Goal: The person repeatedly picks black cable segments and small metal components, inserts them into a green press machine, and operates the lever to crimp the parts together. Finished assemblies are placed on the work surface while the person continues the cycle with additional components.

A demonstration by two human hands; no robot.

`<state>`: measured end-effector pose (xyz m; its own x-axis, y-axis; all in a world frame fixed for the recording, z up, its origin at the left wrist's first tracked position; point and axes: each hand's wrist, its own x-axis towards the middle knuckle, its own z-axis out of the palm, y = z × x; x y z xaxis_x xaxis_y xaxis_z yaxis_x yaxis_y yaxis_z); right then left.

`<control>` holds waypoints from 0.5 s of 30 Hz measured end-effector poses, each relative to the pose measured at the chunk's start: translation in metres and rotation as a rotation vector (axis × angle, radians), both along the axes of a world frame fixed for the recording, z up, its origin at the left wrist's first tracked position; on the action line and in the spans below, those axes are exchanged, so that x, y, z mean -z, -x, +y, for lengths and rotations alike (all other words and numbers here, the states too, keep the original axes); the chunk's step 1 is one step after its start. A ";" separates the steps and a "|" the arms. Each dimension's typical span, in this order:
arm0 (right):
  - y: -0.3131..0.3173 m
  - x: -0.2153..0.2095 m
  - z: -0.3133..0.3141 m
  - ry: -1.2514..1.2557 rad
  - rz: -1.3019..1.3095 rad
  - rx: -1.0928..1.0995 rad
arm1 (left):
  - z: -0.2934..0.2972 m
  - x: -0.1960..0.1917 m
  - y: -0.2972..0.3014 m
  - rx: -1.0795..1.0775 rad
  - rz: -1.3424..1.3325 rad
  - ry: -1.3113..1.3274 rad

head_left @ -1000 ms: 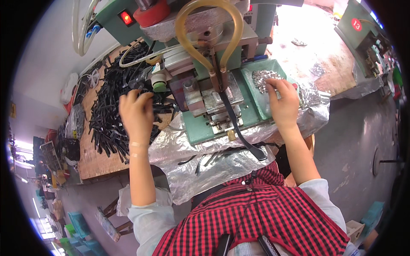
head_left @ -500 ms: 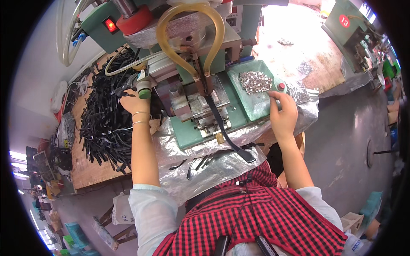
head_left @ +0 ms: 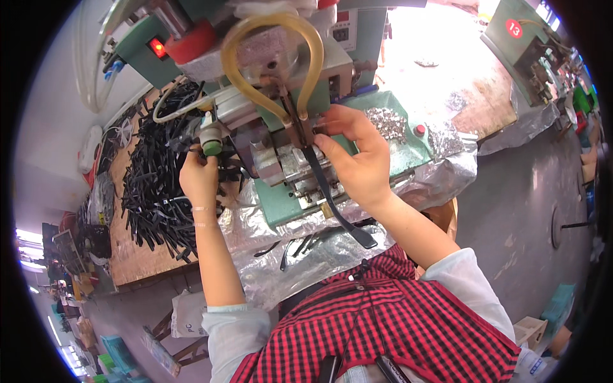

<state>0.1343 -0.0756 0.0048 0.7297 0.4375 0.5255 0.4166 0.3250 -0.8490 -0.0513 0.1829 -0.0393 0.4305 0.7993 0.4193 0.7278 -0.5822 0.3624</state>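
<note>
Holding right hand point(head_left: 363, 156) at copper-coloured clamp point(head_left: 300, 133); left hand point(head_left: 199, 179) beside green knob point(head_left: 212, 148).
Black strip point(head_left: 327, 195) runs down from the clamp, its wide lower end over silver sheeting point(head_left: 319, 258). Right thumb and fingers bent near the strip's upper end; cannot tell whether they grip anything. Left fingers curled, grasp likewise unclear.

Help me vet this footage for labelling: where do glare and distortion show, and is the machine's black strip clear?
Head view: wooden table at upper right blown nearly white; head view: silvery sheeting glints patchily; head view: straight edges bow toward the rim; head view: that black strip reads fairly clearly.
</note>
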 end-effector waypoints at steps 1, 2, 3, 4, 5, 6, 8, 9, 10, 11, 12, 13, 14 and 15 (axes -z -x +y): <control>0.005 0.001 0.000 -0.036 0.074 -0.022 | 0.008 0.008 0.018 0.087 -0.130 0.282; 0.006 -0.001 -0.004 -0.023 0.121 -0.081 | -0.010 0.003 0.022 0.158 -0.356 0.464; 0.006 -0.004 -0.004 -0.033 0.163 -0.118 | -0.034 -0.012 0.019 0.233 -0.591 0.637; 0.006 -0.005 -0.004 -0.043 0.203 -0.158 | -0.051 -0.022 0.020 0.276 -0.725 0.623; 0.007 -0.008 -0.004 -0.050 0.242 -0.191 | -0.068 -0.033 0.021 0.323 -0.860 0.613; 0.008 -0.013 -0.004 -0.032 0.215 -0.182 | -0.086 -0.050 0.018 0.283 -0.890 0.484; 0.013 -0.030 -0.006 0.003 0.167 -0.173 | -0.110 -0.074 0.032 0.120 -0.873 0.286; 0.017 -0.036 -0.009 0.011 0.221 -0.208 | -0.118 -0.076 0.040 0.102 -0.850 0.129; 0.024 -0.042 -0.015 0.019 0.275 -0.240 | -0.130 -0.077 0.039 0.258 -0.830 -0.074; 0.029 -0.047 -0.022 0.027 0.328 -0.273 | -0.146 -0.078 0.032 0.411 -0.804 -0.278; 0.034 -0.049 -0.028 0.009 0.221 -0.275 | -0.158 -0.083 0.022 0.532 -0.611 -0.544; 0.031 -0.046 -0.032 0.068 0.150 -0.274 | -0.168 -0.079 0.012 0.707 -0.544 -0.486; 0.021 -0.044 -0.037 0.116 0.074 -0.273 | -0.179 -0.079 0.004 0.880 -0.467 -0.405; 0.009 -0.043 -0.039 0.162 -0.012 -0.280 | -0.189 -0.088 0.001 0.926 -0.260 -0.418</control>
<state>0.1251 -0.1142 0.0481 0.5631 0.6992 0.4405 0.3400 0.2897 -0.8947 -0.0522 -0.0062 0.0491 0.6571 -0.0265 0.7533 -0.1372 -0.9869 0.0850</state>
